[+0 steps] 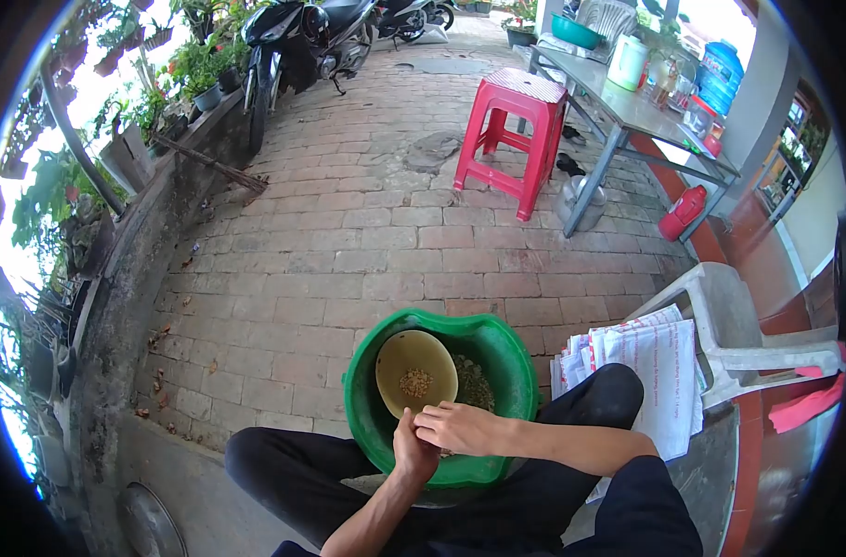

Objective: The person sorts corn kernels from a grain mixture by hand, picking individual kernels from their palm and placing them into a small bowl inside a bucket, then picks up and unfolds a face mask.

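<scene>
A green plastic basin (518, 371) sits between the person's bent legs. Inside it, at the left, rests a yellowish bowl (395, 357) with a small heap of light brown bits (415, 382) at its bottom. Dark greenish loose material (474, 382) lies in the basin to the right of the bowl. My left hand (413, 450) and my right hand (460, 428) meet over the near edge of the bowl, fingers pressed together. Whatever they hold between them is too small or hidden to name.
White printed sacks (650, 362) are stacked at the right beside a pale plastic chair (734, 325). Further off stand a red stool (516, 116), a metal-legged table (618, 102) and a motorbike (307, 46). A metal pan (152, 522) is at lower left.
</scene>
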Motion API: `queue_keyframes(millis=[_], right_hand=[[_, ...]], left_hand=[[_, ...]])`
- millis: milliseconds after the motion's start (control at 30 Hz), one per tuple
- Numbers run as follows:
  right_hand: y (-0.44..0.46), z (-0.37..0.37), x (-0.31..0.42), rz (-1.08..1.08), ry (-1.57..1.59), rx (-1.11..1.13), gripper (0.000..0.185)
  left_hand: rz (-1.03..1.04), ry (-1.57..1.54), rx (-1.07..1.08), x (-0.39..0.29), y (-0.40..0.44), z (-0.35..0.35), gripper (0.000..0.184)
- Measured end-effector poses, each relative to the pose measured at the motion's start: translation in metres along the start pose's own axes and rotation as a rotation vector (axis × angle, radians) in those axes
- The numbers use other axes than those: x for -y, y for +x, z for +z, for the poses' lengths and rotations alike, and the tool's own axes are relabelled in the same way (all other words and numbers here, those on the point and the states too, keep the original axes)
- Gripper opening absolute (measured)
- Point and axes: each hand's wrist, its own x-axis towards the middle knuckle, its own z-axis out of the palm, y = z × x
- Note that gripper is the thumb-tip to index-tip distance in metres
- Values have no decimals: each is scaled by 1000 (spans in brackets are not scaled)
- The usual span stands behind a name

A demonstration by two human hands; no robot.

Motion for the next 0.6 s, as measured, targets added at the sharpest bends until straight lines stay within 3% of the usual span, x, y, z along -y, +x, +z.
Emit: queue_keyframes(millis=[133, 600], right_hand=[[-1, 0, 1, 39, 19, 48, 17], [-3, 1, -6, -31, 88, -63, 12]], left_hand=[[-23, 90, 31, 5, 7, -11, 34], [-40, 78, 48, 3, 0, -2, 30]])
